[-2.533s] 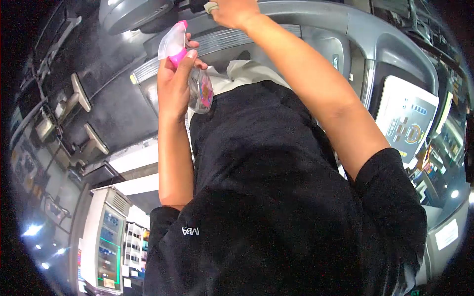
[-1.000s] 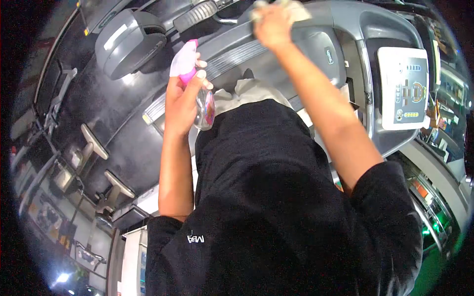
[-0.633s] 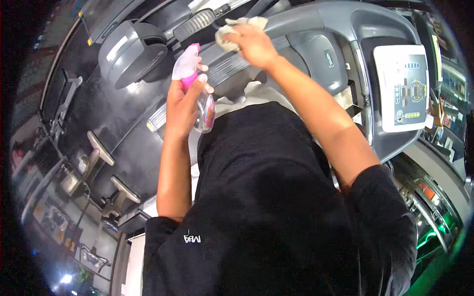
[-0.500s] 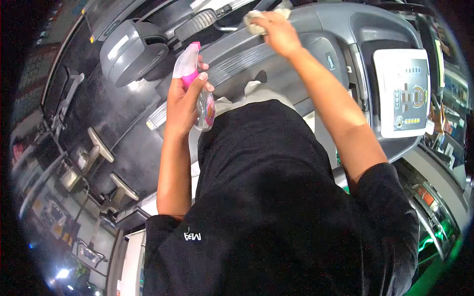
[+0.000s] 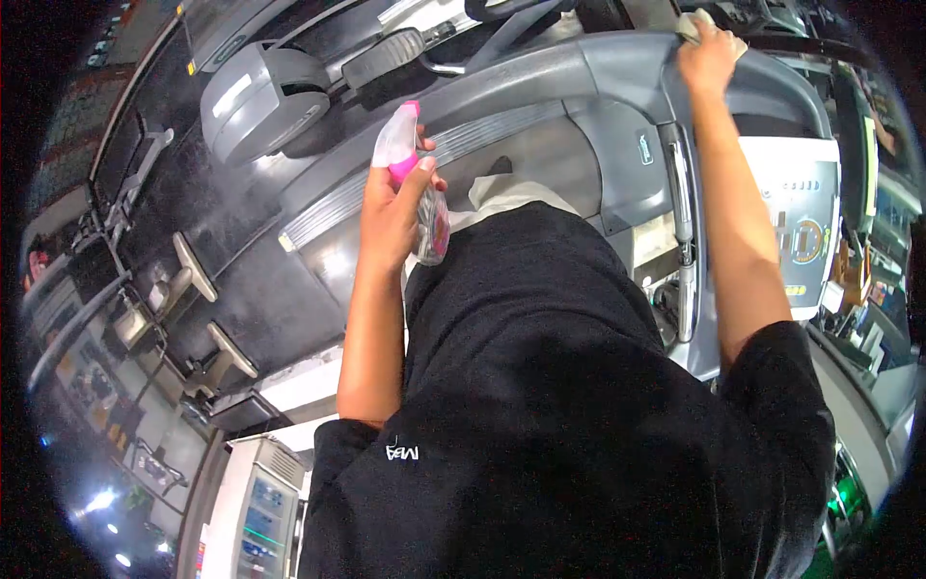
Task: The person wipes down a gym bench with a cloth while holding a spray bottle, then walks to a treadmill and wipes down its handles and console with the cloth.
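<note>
My left hand (image 5: 395, 212) is wrapped round a clear spray bottle (image 5: 434, 232) with a pink collar and a whitish spray head, held upright left of my black shirt. At the upper right, my right hand (image 5: 707, 63) grips a pale cloth (image 5: 738, 45) against the far end of the treadmill's grey handrail (image 5: 521, 72), near where it meets the console. The white treadmill console panel (image 5: 796, 193) is partly hidden behind my right forearm.
A grey rounded machine housing (image 5: 256, 106) and a black pedal (image 5: 384, 60) lie beyond the rail. Beige-topped equipment parts (image 5: 198, 265) stand at the left. A glass-door fridge (image 5: 260, 516) is at the lower left. The metal grip bar (image 5: 682, 232) is beside my body.
My right hand has moved right along the rail with the cloth, up to the console end. My left hand and the bottle appear slightly further right, and the view has shifted.
</note>
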Available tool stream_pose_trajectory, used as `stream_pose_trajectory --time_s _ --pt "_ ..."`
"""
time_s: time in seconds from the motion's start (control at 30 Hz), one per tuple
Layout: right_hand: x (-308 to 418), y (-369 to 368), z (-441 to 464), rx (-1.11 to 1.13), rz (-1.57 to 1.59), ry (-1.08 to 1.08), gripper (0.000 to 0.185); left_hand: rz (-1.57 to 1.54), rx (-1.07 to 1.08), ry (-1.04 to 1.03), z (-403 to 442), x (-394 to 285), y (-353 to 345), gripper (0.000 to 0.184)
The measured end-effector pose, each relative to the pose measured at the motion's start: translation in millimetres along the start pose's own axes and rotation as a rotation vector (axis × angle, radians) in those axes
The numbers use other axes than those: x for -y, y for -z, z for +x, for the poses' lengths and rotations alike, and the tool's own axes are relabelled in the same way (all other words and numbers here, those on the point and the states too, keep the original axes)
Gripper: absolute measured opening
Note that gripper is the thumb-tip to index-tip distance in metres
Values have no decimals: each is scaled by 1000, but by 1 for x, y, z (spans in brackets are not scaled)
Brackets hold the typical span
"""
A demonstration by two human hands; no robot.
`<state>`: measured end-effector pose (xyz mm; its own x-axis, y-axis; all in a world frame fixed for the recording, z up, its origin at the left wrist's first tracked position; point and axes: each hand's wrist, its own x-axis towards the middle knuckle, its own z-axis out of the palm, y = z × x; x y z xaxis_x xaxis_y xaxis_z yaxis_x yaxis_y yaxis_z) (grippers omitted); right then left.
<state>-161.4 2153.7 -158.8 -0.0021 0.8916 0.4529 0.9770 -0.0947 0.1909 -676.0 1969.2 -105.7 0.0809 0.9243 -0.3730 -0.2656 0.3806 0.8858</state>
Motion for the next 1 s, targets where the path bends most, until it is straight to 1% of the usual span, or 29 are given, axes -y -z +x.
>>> stream_pose_trajectory --time_s 0.1,0.17,0.2,0.23,0.27,0.33,0.43,0.53,0.67,0.73,0.77,0.87,0.9,0.93,0.97,1.0 --pt "88 -6 -32 36 196 -45 51 2 -12 7 7 4 -22 47" --pt "144 1 -63 59 538 -33 50 -16 -13 1 9 8 -37 47" --pt "162 6 -75 189 499 7 52 -4 -14 -1 11 8 -44 47" --pt "185 29 -87 144 482 27 49 10 -15 1 11 7 -51 47" --pt "197 41 -93 186 530 50 49 24 -13 -1 13 6 -58 47" --pt "192 48 -97 169 565 137 52 21 -10 -3 14 8 -70 47" --pt "144 50 -77 191 633 299 63 46 10 -33 19 10 -83 47" --pt "93 46 -55 120 457 271 63 74 28 -44 20 12 -91 47" --pt "9 24 -30 -111 299 118 65 87 18 -54 18 10 -97 47" --pt "-25 14 -14 -129 285 30 63 94 16 -53 19 9 -97 46" --pt "-33 15 -7 -106 304 6 59 99 14 -47 17 9 -96 46" --pt "10 28 2 -194 137 -85 40 105 4 -63 16 10 -97 46" --pt "27 21 -7 -214 156 -69 35 102 3 -61 15 11 -96 46" --pt "33 -8 -8 -132 383 -101 29 85 7 -70 15 14 -95 45" --pt "63 5 -15 -45 363 -98 29 68 11 -81 15 17 -93 45" --pt "103 50 -15 7 282 -123 28 50 14 -92 15 19 -92 45"
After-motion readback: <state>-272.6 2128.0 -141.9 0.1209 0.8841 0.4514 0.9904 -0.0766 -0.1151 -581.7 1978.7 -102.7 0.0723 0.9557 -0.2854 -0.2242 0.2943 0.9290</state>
